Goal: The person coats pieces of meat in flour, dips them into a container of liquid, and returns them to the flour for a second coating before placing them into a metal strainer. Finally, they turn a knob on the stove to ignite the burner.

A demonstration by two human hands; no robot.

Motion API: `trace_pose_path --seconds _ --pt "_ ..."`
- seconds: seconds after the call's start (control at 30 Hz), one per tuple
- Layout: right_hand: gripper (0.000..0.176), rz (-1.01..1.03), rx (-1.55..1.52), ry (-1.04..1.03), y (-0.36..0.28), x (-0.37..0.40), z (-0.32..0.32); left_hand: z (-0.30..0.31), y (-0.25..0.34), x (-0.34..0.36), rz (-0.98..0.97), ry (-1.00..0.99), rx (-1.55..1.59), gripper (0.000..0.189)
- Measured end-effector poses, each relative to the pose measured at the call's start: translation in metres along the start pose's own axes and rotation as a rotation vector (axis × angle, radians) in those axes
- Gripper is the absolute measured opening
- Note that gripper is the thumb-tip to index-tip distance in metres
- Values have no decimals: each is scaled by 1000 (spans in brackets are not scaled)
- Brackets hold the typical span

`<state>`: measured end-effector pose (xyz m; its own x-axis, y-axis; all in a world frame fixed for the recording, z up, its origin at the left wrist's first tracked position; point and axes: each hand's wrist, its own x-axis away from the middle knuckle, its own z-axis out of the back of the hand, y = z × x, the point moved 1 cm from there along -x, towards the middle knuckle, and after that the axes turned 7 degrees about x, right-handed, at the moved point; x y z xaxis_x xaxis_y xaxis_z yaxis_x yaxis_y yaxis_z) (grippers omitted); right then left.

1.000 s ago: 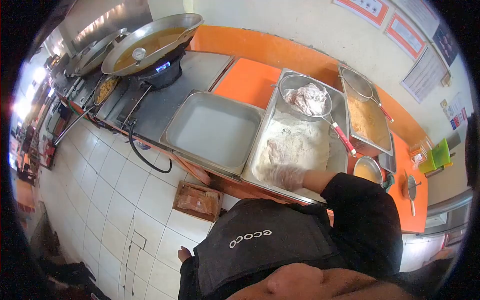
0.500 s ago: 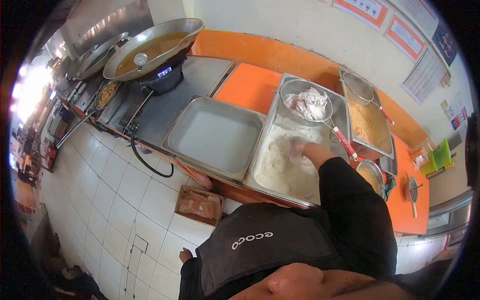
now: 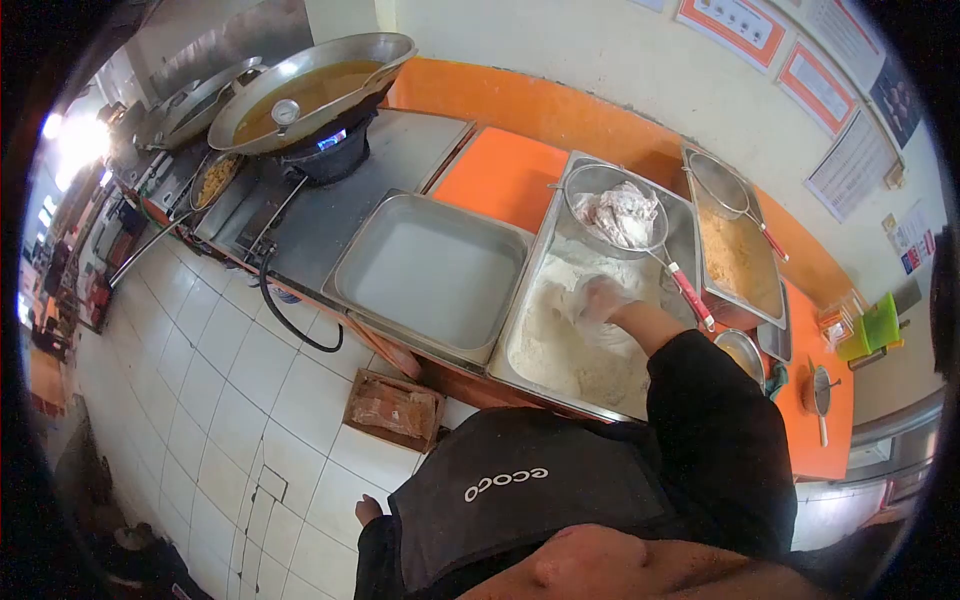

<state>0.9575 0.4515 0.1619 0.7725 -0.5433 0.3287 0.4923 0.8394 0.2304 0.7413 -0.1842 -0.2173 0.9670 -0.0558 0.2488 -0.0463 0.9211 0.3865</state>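
My right hand (image 3: 602, 299), in what looks like a thin clear glove, is down in the white flour (image 3: 560, 345) of a deep steel pan (image 3: 505, 345). Its fingers are blurred and partly hidden there. Just beyond it, a wire strainer (image 3: 690, 295) with a red-and-white handle rests across the pan, holding flour-coated pieces (image 3: 625, 215). My left hand (image 3: 369, 510) hangs low beside my dark apron (image 3: 560, 470), over the floor; its fingers are foreshortened and mostly hidden.
Left of the flour stands a shallow steel pan (image 3: 345, 275) with cloudy liquid. A large wok of oil (image 3: 330, 95) sits on a burner at the upper left. Crumbs (image 3: 730, 250) fill a pan at the right under another strainer (image 3: 718, 180). A cardboard box (image 3: 395, 410) lies on the floor.
My right hand has shifted slightly within the flour and shows a little more of its back. The view has tilted slightly; the left hand still hangs down.
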Motion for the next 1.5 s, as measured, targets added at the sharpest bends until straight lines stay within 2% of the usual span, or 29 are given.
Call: trace_pose_path --seconds 0.03,0.07,0.1,0.17,0.3,0.37,0.5,0.6,0.67,0.7,0.77,0.8,0.87,0.9,0.93,0.97,1.03,1.1,1.17,1.2,1.23,1.37,1.43,1.47,1.5 --pt "47 -3 -256 -68 9 4 6 12 11 6 -117 -51 -8 46" --pt "49 -7 -511 -137 15 7 13 13 16 7 -114 -53 -5 46" --pt "49 -7 -508 -141 14 12 26 14 17 6 -131 -63 -55 47" --pt "44 -131 -147 -3 11 22 47 16 21 7 -152 -77 -104 47" --pt "42 -52 -168 25 17 26 52 22 32 12 -63 -70 -31 47" --pt "47 -17 70 -231 12 33 75 25 38 13 -55 -52 -21 47" --pt "45 59 5 -216 7 38 80 28 37 21 23 -77 -23 47" --pt "46 -55 136 -197 18 23 58 32 35 24 -3 -70 8 47" --pt "52 142 57 35 21 25 51 33 32 31 -17 -64 33 47" --pt "52 142 56 32 23 25 50 33 31 32 3 -66 23 47" --pt "53 43 145 -126 25 20 58 30 30 27 19 -66 17 47" --pt "53 46 149 -127 23 19 66 25 27 26 34 -56 -5 46" --pt "49 46 149 -435 15 23 84 24 18 29 57 -51 -27 46" --pt "49 48 154 -436 19 25 91 22 15 29 -66 -63 -105 46" --pt "47 112 93 -355 27 28 97 21 12 30 -190 -75 -183 45" --pt "45 174 30 -276 34 30 100 18 6 31 -187 -78 -182 45" --pt "44 212 34 -318 51 18 100 7 -7 29 -119 9 -54 42" --pt "44 254 43 -355 40 22 122 10 -4 30 -93 -19 -87 42" --pt "37 13 -60 -356 18 40 169 11 -4 32 -58 -41 -119 41" --pt "37 25 -54 -350 14 41 179 7 -10 32 -104 -27 -151 41" --pt "35 63 2 -292 11 38 189 4 -15 30 -146 -8 -181 41" --pt "37 267 187 -108 -8 5 226 14 -11 36 -28 -66 -214 42" --pt "40 396 226 -30 -20 -24 220 11 -16 35 11 -60 -132 41" --pt "37 316 133 87 -45 -29 225 13 -12 37 142 -7 -35 43" --pt "34 237 40 203 -67 -33 231 16 -7 40 155 2 -27 43"
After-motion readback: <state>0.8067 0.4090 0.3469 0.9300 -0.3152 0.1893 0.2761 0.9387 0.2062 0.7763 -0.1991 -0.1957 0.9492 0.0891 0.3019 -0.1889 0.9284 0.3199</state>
